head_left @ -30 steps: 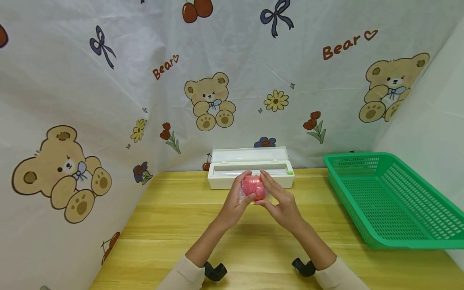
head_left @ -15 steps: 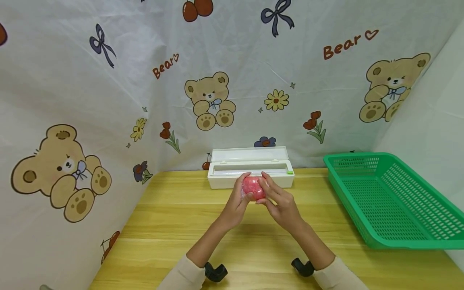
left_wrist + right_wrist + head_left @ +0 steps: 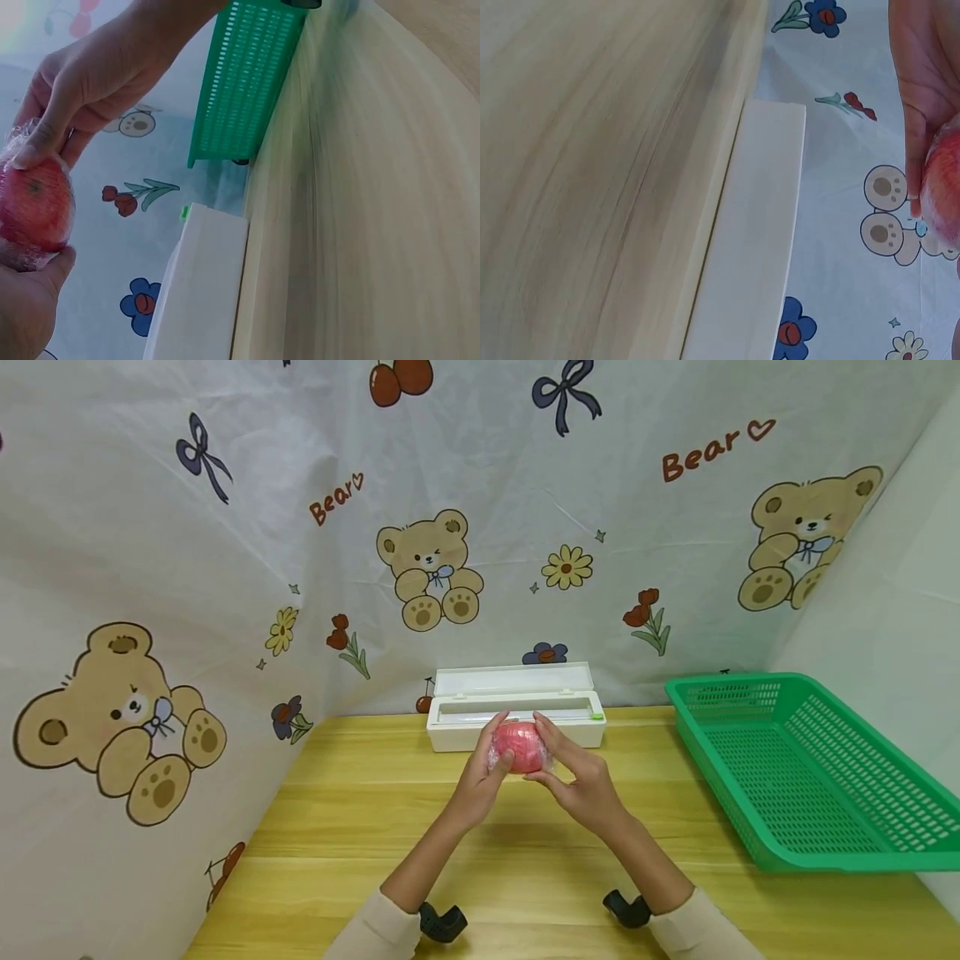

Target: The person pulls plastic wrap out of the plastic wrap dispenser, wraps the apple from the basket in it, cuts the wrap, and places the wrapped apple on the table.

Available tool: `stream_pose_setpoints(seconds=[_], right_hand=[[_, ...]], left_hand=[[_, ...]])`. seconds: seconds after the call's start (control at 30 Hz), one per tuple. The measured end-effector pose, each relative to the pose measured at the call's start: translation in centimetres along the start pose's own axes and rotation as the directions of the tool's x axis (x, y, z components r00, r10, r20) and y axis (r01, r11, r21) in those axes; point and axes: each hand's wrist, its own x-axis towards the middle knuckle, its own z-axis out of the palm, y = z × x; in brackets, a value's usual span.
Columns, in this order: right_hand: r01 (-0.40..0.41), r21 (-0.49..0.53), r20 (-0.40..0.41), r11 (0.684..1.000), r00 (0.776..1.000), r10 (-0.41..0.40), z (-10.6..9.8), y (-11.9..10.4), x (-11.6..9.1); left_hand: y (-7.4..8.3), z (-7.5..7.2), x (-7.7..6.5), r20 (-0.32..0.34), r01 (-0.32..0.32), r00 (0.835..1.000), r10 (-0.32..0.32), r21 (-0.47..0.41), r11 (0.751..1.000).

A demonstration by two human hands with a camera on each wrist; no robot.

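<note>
A red apple (image 3: 522, 745) wrapped in clear cling film is held above the table between both hands. My left hand (image 3: 478, 783) grips it from the left, its thumb lying across the near side. From the right, my right hand (image 3: 583, 778) pinches it with fingers over the top and thumb beneath. In the left wrist view the apple (image 3: 36, 202) shows its dimpled end, and loose film bunches at its edges. The right wrist view catches only part of the apple (image 3: 943, 184) beside the left hand's fingers.
Behind the hands stands a white cling film dispenser (image 3: 517, 739) with its lid (image 3: 517, 678) raised and a green slider (image 3: 597, 717) at its right end. A green perforated basket (image 3: 757, 827) sits on the wooden table (image 3: 360, 827) at right. Bear-print cloth hangs behind.
The apple has turned slightly in the hands. My left thumb has shifted onto its near face, and the right fingers have moved over it and back to its right edge. The head view has shifted slightly.
</note>
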Motion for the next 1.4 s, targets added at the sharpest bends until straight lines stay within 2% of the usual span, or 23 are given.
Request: stream_pose_setpoints(seconds=[0.13, 0.23, 0.33, 0.5, 0.77, 0.97, 1.17, 1.27, 1.4], right_hand=[[0.02, -0.006, -0.03, 1.0, 0.999, -0.02, 0.3, -0.1, -0.1], [0.051, -0.021, -0.056, 0.998, 0.997, -0.052, 0.5, -0.2, -0.2], [0.087, -0.035, -0.083, 0.996, 0.993, -0.089, 0.7, -0.2, -0.2], [0.114, -0.033, -0.111, 0.993, 0.987, -0.117, 1.0, -0.2, -0.2], [0.085, -0.072, -0.105, 0.994, 0.99, -0.092, 1.0, -0.1, -0.5], [0.046, -0.122, -0.032, 0.992, 0.998, -0.05, 0.5, -0.3, -0.2], [0.076, -0.087, -0.02, 0.993, 0.997, -0.078, 0.6, -0.4, 0.2], [0.093, -0.076, -0.042, 0.993, 0.994, -0.096, 0.8, -0.5, 0.2], [0.092, -0.066, -0.066, 0.994, 0.993, -0.096, 1.0, -0.6, 0.1]], left_hand=[[0.2, 0.1, 0.1, -0.009, -0.042, 0.999, 0.042, 0.012, 0.999], [0.0, 0.3, 0.1, -0.022, -0.097, 0.995, 0.098, 0.05, 0.994], [0.1, 0.4, 0.1, -0.022, -0.12, 0.992, 0.122, 0.091, 0.989], [-0.1, 0.6, -0.1, -0.014, -0.114, 0.993, 0.117, 0.139, 0.984], [-0.2, 0.4, -0.1, 0.01, -0.107, 0.994, 0.107, 0.186, 0.977], [0.1, -0.2, 0.0, -0.013, -0.08, 0.997, 0.082, 0.113, 0.99], [-0.1, -0.4, 0.1, -0.015, -0.074, 0.997, 0.074, 0.032, 0.997], [-0.1, -0.3, 0.2, -0.021, -0.087, 0.996, 0.088, 0.044, 0.995], [-0.2, -0.1, 0.2, -0.022, -0.11, 0.993, 0.113, 0.108, 0.988]])
